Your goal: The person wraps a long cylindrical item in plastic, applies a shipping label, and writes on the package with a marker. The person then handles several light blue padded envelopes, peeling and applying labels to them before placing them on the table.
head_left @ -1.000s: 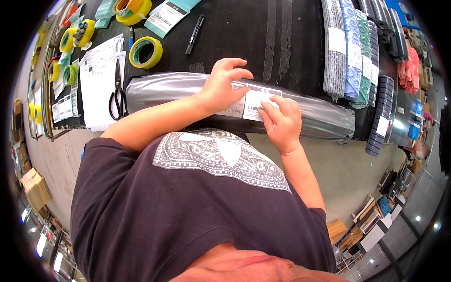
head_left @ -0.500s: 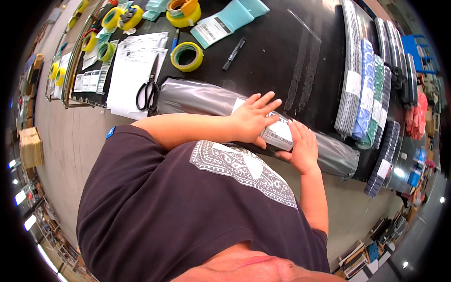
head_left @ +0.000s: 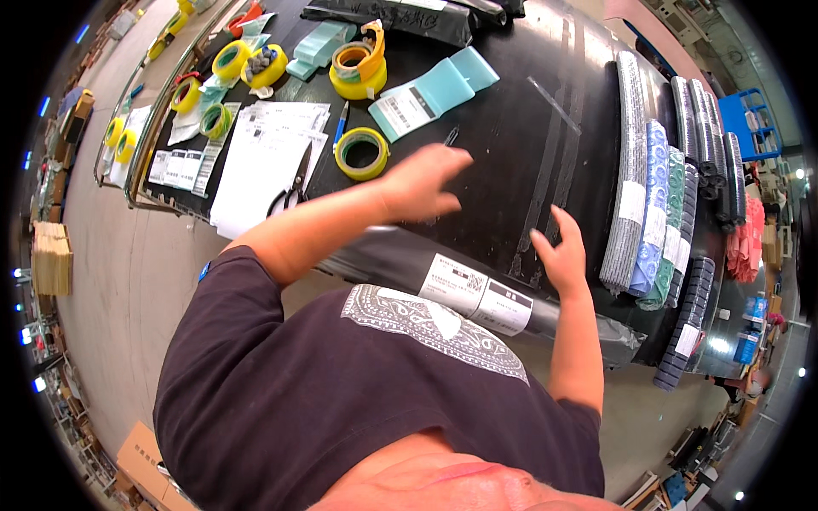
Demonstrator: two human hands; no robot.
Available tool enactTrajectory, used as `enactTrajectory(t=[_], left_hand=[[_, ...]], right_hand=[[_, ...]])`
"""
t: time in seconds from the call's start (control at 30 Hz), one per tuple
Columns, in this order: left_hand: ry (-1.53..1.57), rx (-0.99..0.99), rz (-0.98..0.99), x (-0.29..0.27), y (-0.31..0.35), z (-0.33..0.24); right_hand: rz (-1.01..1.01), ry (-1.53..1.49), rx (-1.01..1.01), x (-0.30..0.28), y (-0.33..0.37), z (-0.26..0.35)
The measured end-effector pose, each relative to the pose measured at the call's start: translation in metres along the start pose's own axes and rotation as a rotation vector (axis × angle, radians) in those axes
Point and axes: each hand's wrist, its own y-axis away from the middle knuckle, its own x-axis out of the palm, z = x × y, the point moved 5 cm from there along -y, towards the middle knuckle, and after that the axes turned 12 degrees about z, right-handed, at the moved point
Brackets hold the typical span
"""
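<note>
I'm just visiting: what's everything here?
table: one, black, centre
parcel: one, grey, near edge
labels: two, white, on parcel
papers: several, white, table left
scissors: one, black, by papers
tape rolls: several, yellow, table left
pen: one, blue, by papers
marker: one, black, table middle
sheets: several, teal, table's far half
packets: several, black, far edge
patterned rolls: several, multicoloured, table right
rack: one, blue, beyond table
boxes: several, brown, left background
shirt: one, black, bottom
left hand: one, bare, over table
right hand: one, bare, over table
</note>
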Motion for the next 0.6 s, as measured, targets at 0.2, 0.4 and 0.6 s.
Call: enactTrajectory(t=[0.2, 0.4, 0.6], left_hand=[[-0.278, -0.505, 0.041, -0.063, -0.029, 0.174], [-0.334, -0.695, 0.238, -0.047, -0.069, 0.223], [-0.173, -0.825, 0.191, -0.059, -0.058, 0.183]], right_hand=[[-0.080, -0.471, 0.053, 0.069, -0.214, -0.018], [-0.088, -0.487, 0.269, 0.087, -0.356, -0.023], [0.013, -0.687, -0.108, 0.094, -0.347, 0.018]])
